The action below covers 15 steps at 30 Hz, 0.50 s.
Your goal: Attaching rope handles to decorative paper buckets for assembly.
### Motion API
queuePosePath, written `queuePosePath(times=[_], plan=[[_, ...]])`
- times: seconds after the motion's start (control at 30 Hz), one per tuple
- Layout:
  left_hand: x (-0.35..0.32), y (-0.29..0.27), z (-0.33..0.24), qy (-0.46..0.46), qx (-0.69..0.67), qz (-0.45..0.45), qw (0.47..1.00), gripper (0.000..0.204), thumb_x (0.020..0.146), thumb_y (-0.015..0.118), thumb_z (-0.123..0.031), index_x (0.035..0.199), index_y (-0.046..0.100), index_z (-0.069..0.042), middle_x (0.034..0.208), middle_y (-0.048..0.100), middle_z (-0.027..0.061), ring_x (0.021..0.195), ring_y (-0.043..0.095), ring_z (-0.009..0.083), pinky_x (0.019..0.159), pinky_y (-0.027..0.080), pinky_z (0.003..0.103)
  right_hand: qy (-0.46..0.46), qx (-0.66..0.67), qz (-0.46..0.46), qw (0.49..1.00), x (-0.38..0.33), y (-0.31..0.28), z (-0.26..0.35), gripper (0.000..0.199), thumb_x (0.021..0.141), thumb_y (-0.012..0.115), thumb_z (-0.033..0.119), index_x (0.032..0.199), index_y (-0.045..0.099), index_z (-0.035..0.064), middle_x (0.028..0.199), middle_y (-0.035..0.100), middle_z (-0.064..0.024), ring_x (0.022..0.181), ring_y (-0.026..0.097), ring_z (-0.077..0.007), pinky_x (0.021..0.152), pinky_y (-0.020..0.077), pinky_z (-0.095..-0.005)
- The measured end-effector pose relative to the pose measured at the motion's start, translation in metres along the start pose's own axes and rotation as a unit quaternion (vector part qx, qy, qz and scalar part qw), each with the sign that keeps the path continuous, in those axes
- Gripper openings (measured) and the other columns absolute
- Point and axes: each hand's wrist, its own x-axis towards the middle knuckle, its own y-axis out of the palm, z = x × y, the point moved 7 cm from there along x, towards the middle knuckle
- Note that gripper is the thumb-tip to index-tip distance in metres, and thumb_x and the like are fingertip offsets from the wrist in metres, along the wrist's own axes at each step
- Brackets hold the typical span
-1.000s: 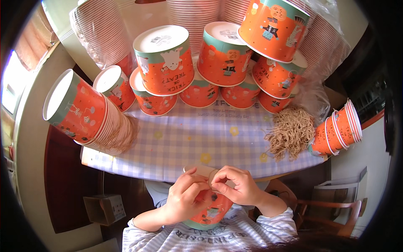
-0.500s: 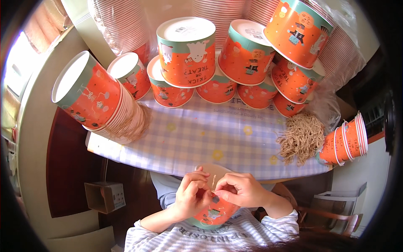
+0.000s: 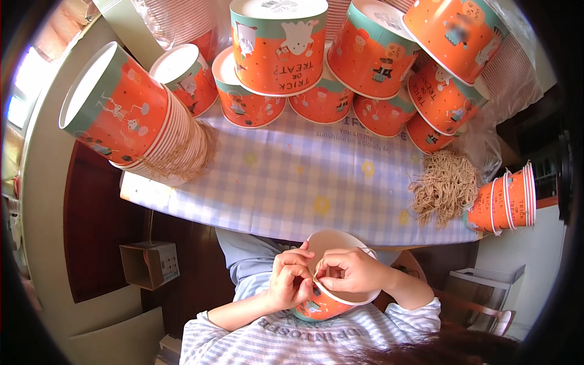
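Observation:
An orange paper bucket with printed figures and a white rim rests in my lap, its mouth facing up. My left hand is closed in a pinch at the near-left part of the rim, thumb against fingers. Beside it, my right hand pinches a thin tan twine cord just over the rim. Both sets of fingertips almost meet there. A strand of the cord shows between them; how it passes through the bucket's wall is hidden by the fingers.
A checked tablecloth covers the table ahead. Upside-down orange buckets are stacked along its back. A tall nested stack stands left. A heap of tan cords and smaller nested buckets lie right. A cardboard box sits below left.
The bucket has tipped so its open mouth shows more. My right hand has shifted slightly right, with the cord still between the fingers. The view has moved a little, and the table appears higher.

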Motion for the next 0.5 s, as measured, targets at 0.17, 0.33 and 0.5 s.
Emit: queuePosePath(times=[0.17, 0.33, 0.5], plan=[[0.003, 0.005, 0.0, 0.013, -0.011, 0.008, 1.0, 0.011, 0.076, 0.057, -0.004, 0.08, 0.048, -0.001, 0.09, 0.045, 0.0133, 0.093, 0.052, 0.0293, 0.095, 0.038, 0.05, 0.0, 0.049, -0.003, 0.999, -0.004, 0.001, -0.007, 0.01, 0.076, 0.06, 0.009, 0.081, 0.058, 0.0012, 0.074, 0.057, -0.0039, 0.063, 0.056, -0.0115, 0.058, 0.0459, -0.0249], [0.024, 0.008, -0.023, 0.154, 0.028, -0.003, 0.988, 0.011, 0.076, 0.059, -0.009, 0.075, 0.049, -0.003, 0.087, 0.047, 0.0109, 0.088, 0.052, 0.0272, 0.086, 0.045, 0.046, -0.054, -0.039, -0.003, 0.998, -0.01, -0.013, 0.039, 0.006, 0.075, 0.058, 0.008, 0.078, 0.057, 0.0022, 0.072, 0.056, -0.0048, 0.064, 0.057, -0.0139, 0.06, 0.0464, -0.0269], [0.04, 0.009, -0.023, 0.299, 0.17, -0.047, 0.938, 0.019, 0.071, 0.065, -0.016, 0.073, 0.046, -0.012, 0.081, 0.044, 0.0039, 0.071, 0.043, 0.0191, 0.056, 0.036, 0.029, -0.121, -0.219, -0.076, 0.965, -0.01, -0.031, 0.079, 0.003, 0.072, 0.057, 0.007, 0.073, 0.056, 0.0055, 0.069, 0.053, -0.0067, 0.057, 0.056, -0.0241, 0.049, 0.0452, -0.0342]])
